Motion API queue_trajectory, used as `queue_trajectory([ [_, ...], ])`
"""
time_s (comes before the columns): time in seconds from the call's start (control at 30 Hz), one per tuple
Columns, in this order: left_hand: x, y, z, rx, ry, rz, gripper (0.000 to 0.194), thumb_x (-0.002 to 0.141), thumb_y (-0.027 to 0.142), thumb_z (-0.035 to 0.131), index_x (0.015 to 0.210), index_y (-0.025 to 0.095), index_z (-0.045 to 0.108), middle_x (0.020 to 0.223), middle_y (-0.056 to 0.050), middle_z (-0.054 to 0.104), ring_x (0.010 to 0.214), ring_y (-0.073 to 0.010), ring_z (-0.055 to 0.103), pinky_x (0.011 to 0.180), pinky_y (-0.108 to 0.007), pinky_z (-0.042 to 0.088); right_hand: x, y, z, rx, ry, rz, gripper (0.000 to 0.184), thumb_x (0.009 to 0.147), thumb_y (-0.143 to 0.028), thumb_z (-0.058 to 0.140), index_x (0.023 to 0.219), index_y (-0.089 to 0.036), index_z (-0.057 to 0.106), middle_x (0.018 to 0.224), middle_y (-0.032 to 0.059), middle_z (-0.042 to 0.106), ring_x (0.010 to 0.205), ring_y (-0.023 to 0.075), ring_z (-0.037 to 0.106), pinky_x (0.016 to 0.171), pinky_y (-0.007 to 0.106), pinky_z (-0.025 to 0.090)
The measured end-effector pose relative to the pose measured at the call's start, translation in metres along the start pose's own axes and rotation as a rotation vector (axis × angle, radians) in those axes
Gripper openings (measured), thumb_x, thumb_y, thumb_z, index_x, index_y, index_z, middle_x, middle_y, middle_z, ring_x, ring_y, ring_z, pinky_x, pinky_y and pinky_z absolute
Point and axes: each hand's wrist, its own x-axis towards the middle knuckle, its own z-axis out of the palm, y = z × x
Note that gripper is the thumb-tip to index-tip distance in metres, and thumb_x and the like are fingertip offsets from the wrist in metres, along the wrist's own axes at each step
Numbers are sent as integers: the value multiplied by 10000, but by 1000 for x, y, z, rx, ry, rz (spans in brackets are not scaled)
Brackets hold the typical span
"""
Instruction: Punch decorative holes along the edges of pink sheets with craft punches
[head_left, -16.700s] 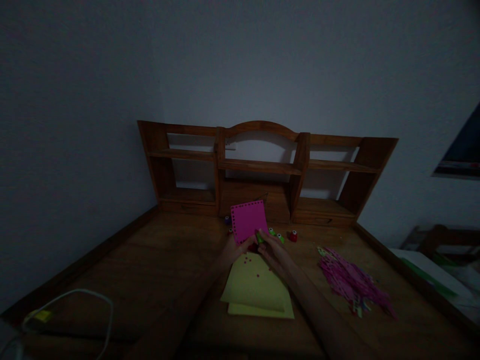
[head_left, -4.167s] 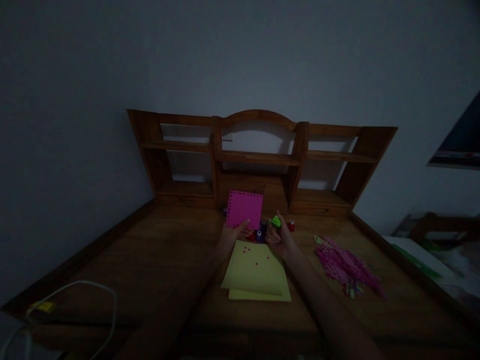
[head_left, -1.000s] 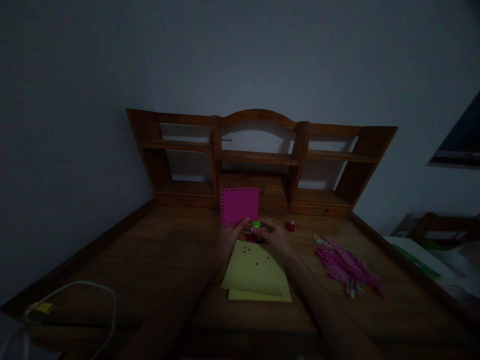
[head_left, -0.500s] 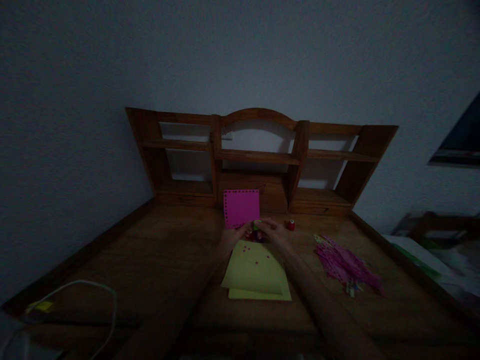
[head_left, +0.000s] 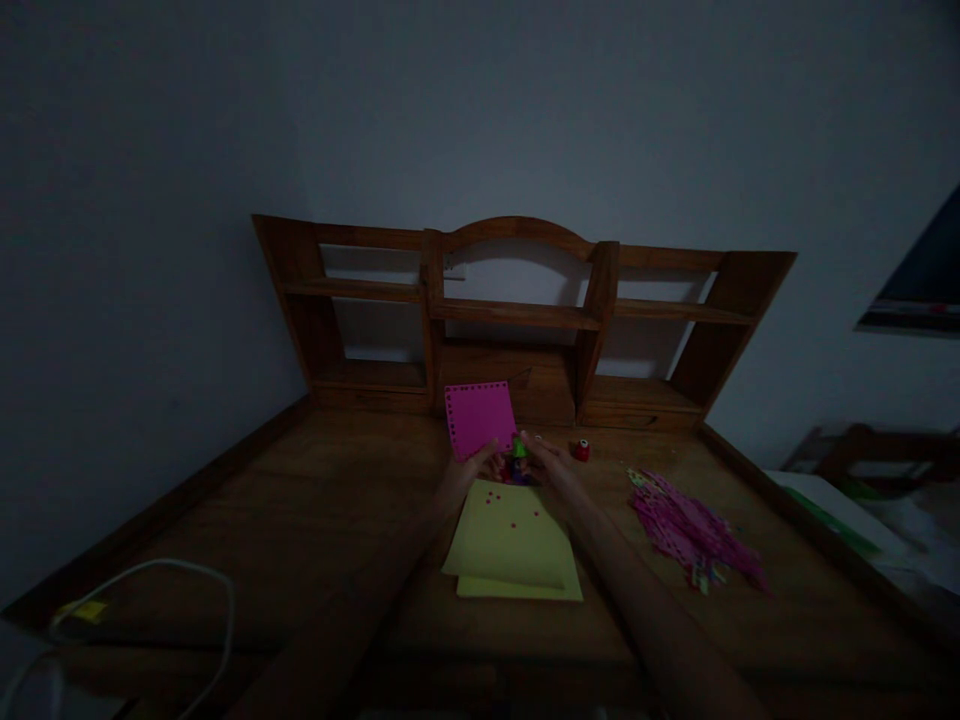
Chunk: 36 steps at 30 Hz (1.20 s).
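Grasping green punch (head_left: 519,448) in right fingers (head_left: 535,441), pink card (head_left: 481,416) in left fingers (head_left: 487,451), perforated at nine and twelve o'clock, three unpunched.

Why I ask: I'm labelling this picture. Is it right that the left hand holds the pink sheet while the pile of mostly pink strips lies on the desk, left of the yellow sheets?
Only the side is wrong: the head view shows the pile of mostly pink strips on the desk, right of the yellow sheets. The left hand does hold the pink sheet.
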Motion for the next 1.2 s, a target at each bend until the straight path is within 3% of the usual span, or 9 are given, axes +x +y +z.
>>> queue_trajectory([
  [0.73,-10,13,7,169,76,104,402,769,527,644,613,159,610,564,-38,616,497,-156,571,544,-285,467,1,3,2,3,-76,9,274,663,-409,816,828,-197,761,864,49,703,666,129,549,604,257,392],
  [0.97,-14,19,10,163,50,141,365,761,497,660,625,162,613,579,-39,626,510,-158,573,547,-288,477,-2,1,4,7,-71,11,272,659,-410,819,806,-191,755,810,36,690,625,114,532,584,259,375],
  [1.2,-14,20,10,161,47,101,380,748,514,665,614,161,621,572,-46,628,505,-161,575,537,-286,474,-1,1,3,11,-77,12,294,661,-424,817,818,-183,756,814,33,695,585,95,507,552,239,367],
])
